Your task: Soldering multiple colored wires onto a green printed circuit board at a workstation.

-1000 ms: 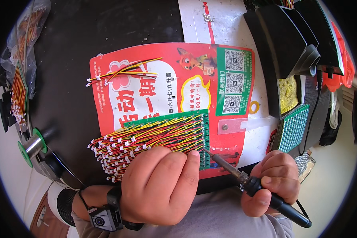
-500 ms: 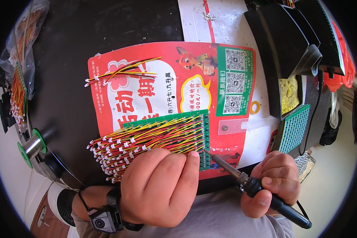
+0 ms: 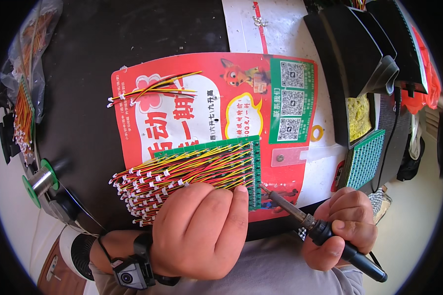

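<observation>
A green circuit board (image 3: 206, 146) lies on the red sheet, covered with rows of red, yellow and black connector wires (image 3: 202, 169) that have white plugs at their left ends. My left hand (image 3: 199, 231) is closed over the board's near side, its fingertips pressed on the wires by the right-hand row of solder points; what sits beneath the fingers is hidden. In my right hand (image 3: 347, 228) is a soldering iron (image 3: 325, 233), gripped by its black handle. Its tip points up-left, just right of the board's edge and apart from the solder points.
Several loose wires (image 3: 157, 88) lie on the red printed sheet (image 3: 216, 64). At left are a solder spool (image 3: 40, 182) and a bag of wired boards (image 3: 32, 44). A yellow sponge (image 3: 359, 118) and stacked green boards (image 3: 366, 160) sit at right, beside a black holder (image 3: 349, 44).
The soldering iron's tip has drawn back to the right, off the board's solder row, and my right hand has shifted slightly right with it. My left hand is nearly still.
</observation>
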Available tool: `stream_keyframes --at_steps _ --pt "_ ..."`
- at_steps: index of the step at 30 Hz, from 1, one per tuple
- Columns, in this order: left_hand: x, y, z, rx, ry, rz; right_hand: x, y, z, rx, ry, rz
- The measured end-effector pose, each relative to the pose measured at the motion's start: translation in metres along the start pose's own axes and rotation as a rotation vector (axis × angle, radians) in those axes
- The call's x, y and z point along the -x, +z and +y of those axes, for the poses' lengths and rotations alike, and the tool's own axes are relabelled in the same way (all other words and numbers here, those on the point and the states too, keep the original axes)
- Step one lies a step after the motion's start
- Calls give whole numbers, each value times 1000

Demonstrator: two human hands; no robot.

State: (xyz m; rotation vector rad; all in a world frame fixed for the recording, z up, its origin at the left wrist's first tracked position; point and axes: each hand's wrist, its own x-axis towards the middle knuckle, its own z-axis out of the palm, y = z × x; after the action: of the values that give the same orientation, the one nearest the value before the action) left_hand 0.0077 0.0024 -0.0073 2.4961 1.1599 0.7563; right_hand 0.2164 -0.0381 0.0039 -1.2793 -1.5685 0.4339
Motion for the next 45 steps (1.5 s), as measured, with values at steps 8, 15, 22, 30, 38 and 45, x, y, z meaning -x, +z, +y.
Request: stream_keyframes --at_steps 8,15,22,30,38,45 --pt "-6 0 -4 50 31 21 3 5 8 -37 -88 145" --pt "-9 -19 -5 173 24 12 4 -8 -3 19 -5 -13" --pt "-26 -58 -74 -133 -395 181 8 -10 3 76 2 -1" --pt "-26 -50 -89 -27 -529 134 7 -8 2 77 -6 9" --pt "-23 -72 -75 205 -673 217 8 -15 2 69 11 -13" --pt "-21 -73 -64 -144 -365 23 7 -14 1 35 0 -10"
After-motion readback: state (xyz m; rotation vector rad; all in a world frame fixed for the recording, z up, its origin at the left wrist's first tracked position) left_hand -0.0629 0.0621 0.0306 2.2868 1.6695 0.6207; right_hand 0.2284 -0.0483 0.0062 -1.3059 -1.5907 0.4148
